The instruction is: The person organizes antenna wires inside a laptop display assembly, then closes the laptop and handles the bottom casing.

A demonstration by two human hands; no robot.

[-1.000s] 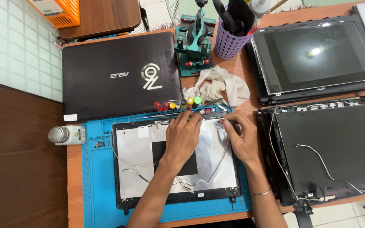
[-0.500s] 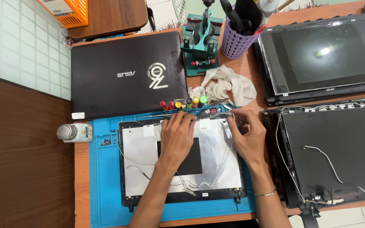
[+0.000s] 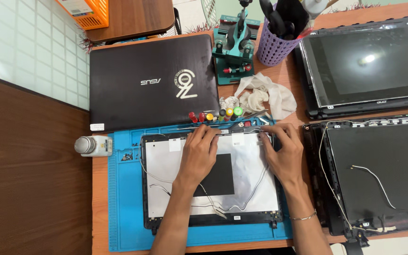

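Fingertips of both hidden at top edge of laptop lid shell (image 3: pixel 175 165). Left hand (image 3: pixel 199 156) flat, fingers spread; right hand (image 3: pixel 284 153) fingers curled on corner, grip unclear.

Orange-brown wooden table (image 3: pixel 289 80). Blue mat (image 3: pixel 123 208) under both hands, left hand (image 3: pixel 198 153) and right hand (image 3: pixel 284 153) above it. Closed black laptop (image 3: pixel 152 82) beyond left hand. Small white bottle (image 3: pixel 93 145) far left of it. Crumpled rag (image 3: pixel 265 94), purple cup (image 3: pixel 274 47), green jig (image 3: pixel 234 59) beyond right hand. Two opened screen panels (image 3: pixel 369 61) right.
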